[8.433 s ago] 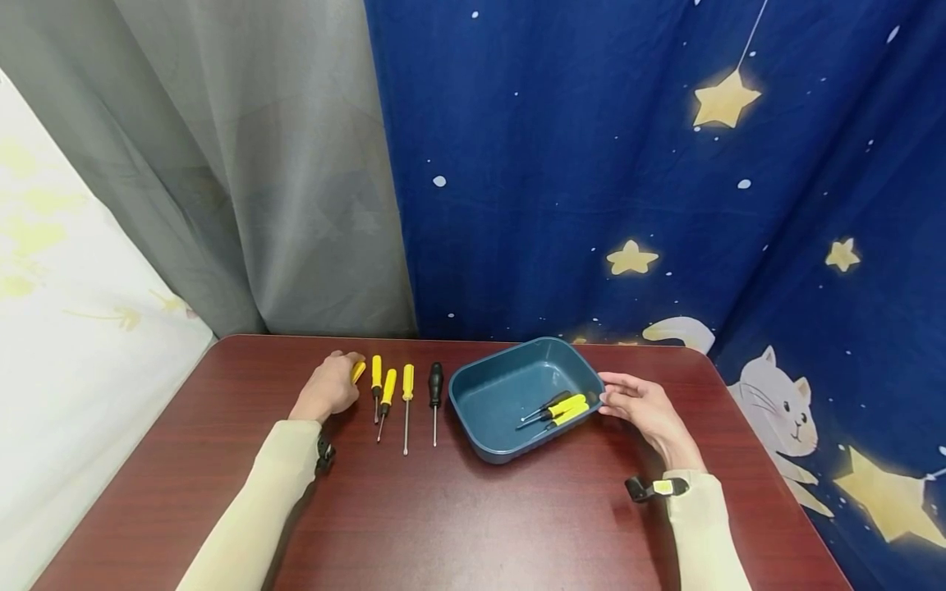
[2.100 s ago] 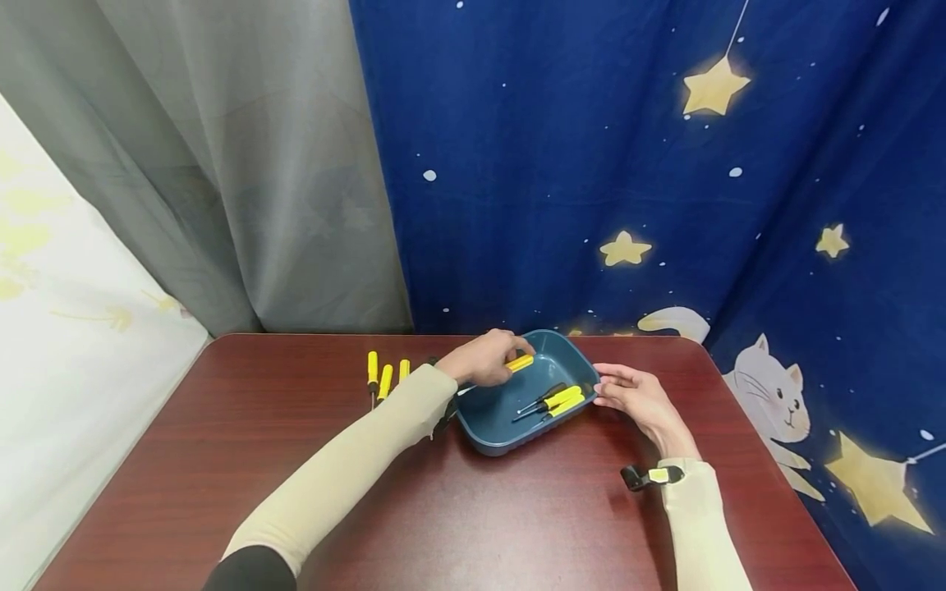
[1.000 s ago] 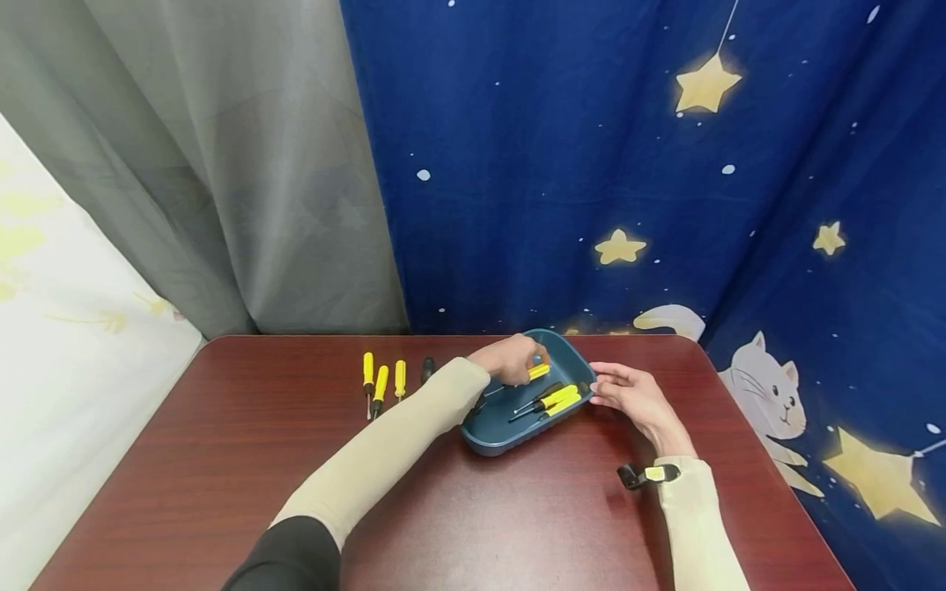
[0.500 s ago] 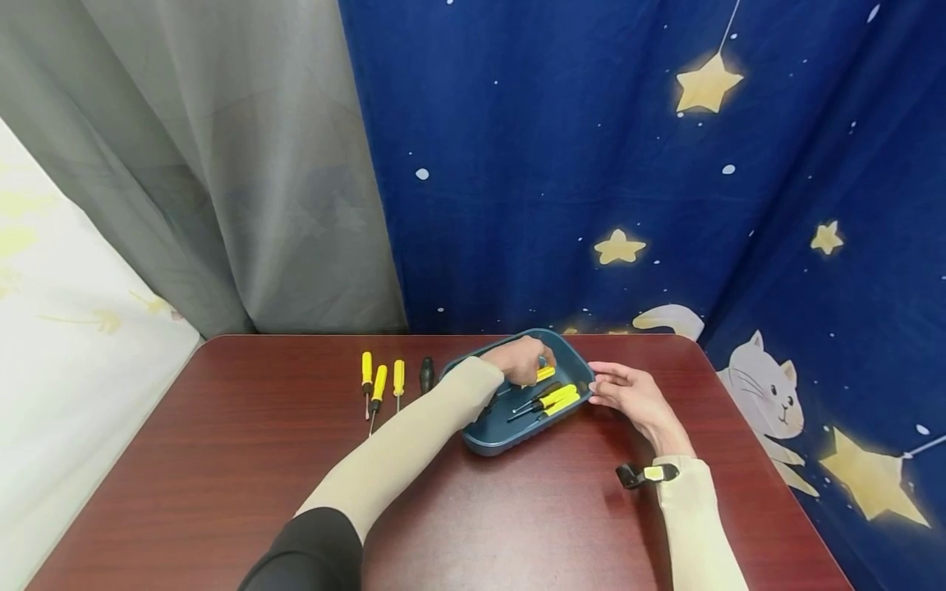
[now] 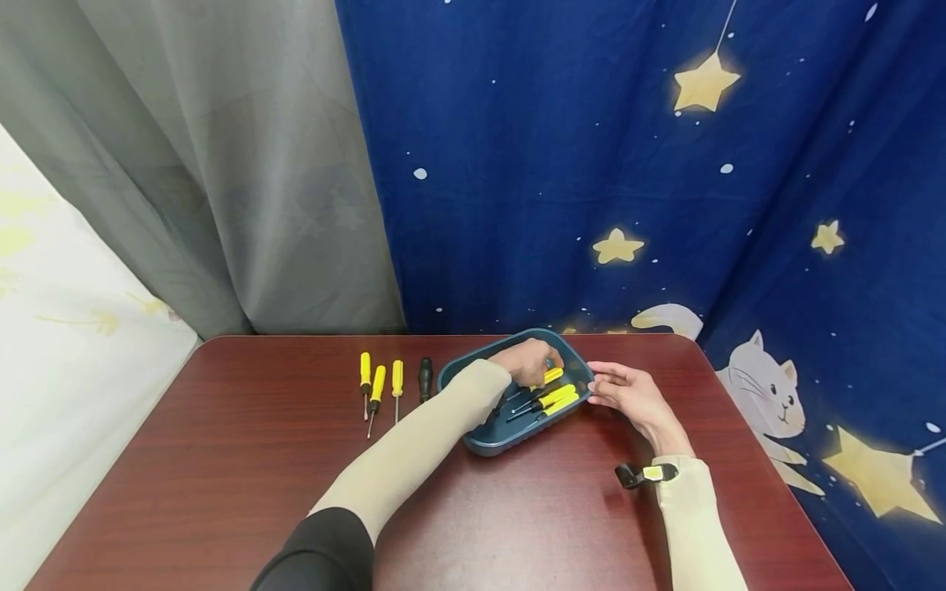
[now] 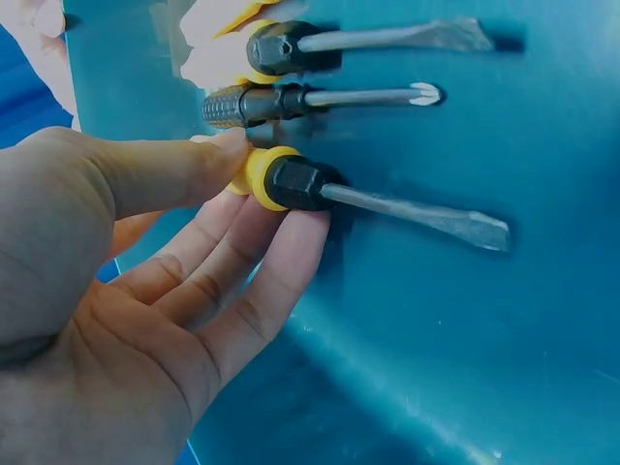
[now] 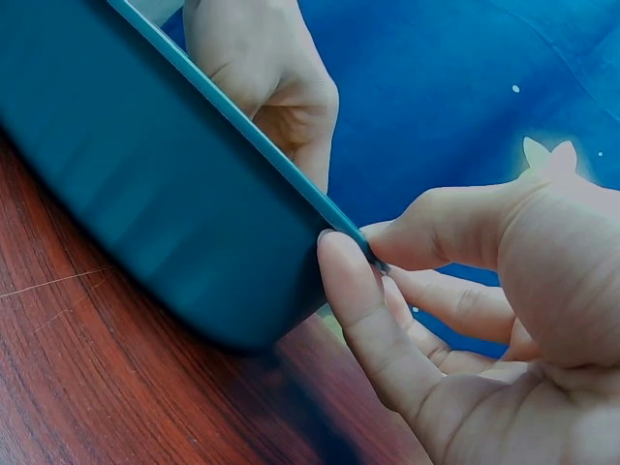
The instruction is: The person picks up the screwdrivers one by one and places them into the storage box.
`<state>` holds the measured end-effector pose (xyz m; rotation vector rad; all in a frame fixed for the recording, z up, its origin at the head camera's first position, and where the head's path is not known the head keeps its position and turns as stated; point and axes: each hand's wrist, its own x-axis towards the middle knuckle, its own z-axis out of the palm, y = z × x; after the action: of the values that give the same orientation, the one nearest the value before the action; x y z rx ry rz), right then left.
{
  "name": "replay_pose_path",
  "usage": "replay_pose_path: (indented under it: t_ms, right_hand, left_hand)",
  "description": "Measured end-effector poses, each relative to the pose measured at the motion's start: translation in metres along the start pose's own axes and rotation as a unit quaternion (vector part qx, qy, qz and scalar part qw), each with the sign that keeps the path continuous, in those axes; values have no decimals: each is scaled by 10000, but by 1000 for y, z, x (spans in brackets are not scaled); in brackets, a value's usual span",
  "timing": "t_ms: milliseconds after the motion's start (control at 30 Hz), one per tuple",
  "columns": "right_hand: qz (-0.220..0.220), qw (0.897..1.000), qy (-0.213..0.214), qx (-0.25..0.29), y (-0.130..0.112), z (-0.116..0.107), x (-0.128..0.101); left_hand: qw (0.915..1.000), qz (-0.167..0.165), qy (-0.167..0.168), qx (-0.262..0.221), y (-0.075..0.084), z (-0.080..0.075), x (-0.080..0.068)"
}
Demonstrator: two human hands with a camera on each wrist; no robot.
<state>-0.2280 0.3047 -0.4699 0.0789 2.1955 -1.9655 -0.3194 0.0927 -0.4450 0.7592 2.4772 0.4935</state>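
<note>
Inside the dark blue plastic bin (image 5: 491, 447), my left hand (image 5: 528, 361) pinches a yellow-and-black flathead screwdriver (image 6: 291, 182) by its handle, thumb on one side and fingers on the other. Beside it in the bin lie a black-handled Phillips screwdriver (image 6: 257, 103) and yellow-handled screwdrivers (image 5: 565, 400). The bin's right corner is pinched between the thumb and fingers of my right hand (image 5: 631, 398). Up close in the right wrist view, fingertips touch the bin wall (image 7: 194, 184) at its rim.
Left of the bin, a black-handled screwdriver (image 5: 425, 377) and yellow-handled ones (image 5: 397, 377) lie in a row on the red-brown wooden table (image 5: 222, 460). Grey and blue star-patterned curtains (image 5: 517, 205) hang behind the table's far edge.
My left hand has carried the yellow screwdriver from the table's left into the bin, then shifted slightly right beside the other screwdrivers. My right hand has stayed at the bin's corner.
</note>
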Motion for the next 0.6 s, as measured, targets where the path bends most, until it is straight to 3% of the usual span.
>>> replay_pose_path:
  t_ms: [333,600]
  right_hand:
    - [-30,10000,-3,-14,0,-1,-1]
    - [7,10000,25,-7,2,0,1]
  left_hand:
    - [9999,-35,136,-70,0,5,0]
    - [9993,-148,51,-334,2,5,-4]
